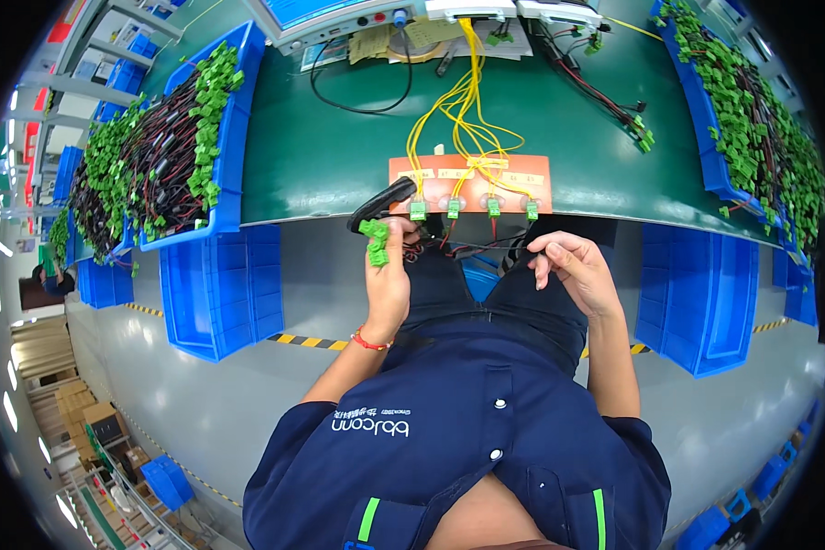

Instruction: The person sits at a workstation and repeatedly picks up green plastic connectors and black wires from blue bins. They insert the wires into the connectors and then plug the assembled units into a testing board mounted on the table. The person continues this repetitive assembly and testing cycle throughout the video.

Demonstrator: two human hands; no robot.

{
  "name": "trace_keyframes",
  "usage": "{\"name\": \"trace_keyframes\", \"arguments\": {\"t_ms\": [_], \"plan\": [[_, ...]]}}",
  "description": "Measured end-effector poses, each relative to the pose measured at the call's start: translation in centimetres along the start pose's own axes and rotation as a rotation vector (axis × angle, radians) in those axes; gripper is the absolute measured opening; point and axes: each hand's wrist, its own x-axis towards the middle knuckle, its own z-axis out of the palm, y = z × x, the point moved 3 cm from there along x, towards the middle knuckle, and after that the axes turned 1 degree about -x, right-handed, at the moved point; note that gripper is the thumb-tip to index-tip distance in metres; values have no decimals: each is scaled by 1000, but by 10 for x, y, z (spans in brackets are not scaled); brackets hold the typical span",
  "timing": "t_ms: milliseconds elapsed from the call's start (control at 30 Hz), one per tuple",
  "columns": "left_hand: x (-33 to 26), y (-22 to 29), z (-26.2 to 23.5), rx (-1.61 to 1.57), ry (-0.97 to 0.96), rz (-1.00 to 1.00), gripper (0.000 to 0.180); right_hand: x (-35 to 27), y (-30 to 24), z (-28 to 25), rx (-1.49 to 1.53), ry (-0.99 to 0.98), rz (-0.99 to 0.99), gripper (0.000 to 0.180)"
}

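My left hand (390, 286) is closed around a bunch of green terminal plugs (376, 244), which stick out beside its thumb, with dark and red wires trailing from its fingers. My right hand (579, 272) pinches a thin dark wire (490, 247) stretched between the hands above my lap. Just beyond them, an orange fixture board (399, 188) lies at the bench edge. Several green connectors (455, 209) sit along its near side, with red wires hanging below some. Yellow wires (472, 87) run into the board from behind. A black elongated piece (382, 203) lies by its left corner.
Blue bins (238, 128) of green-plugged wire harnesses (160, 147) flank the green bench (339, 151). An instrument with a screen (335, 18) stands at the back, its black cable (362, 108) looping forward. Loose harnesses (605, 101) lie back right. Blue crates (215, 298) stand below.
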Motion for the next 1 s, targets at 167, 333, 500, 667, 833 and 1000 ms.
{"name": "trace_keyframes", "arguments": {"t_ms": [167, 333, 500, 667, 833, 1000], "plan": [[-6, 20, 27, 75, -334, -120, 42, 3, -7, 3, -805, 133, -343, 29], [-5, 22, 48, -230, -334, -285, 35, 27, 1, 49, 61, -79, -19, 31], [-9, 26, 47, -385, -387, -427, 26, 20, 10, 52, 120, -211, 118, 39], [-12, 27, 25, -364, -408, -470, 27, -20, -26, 48, -557, -471, -59, 30], [-46, 29, 12, -145, -606, -482, 32, -38, -156, -26, -910, -38, -150, 29], [-39, 39, 24, -147, -638, -394, 33, -32, -293, -182, -1219, 906, -512, 33]]}}
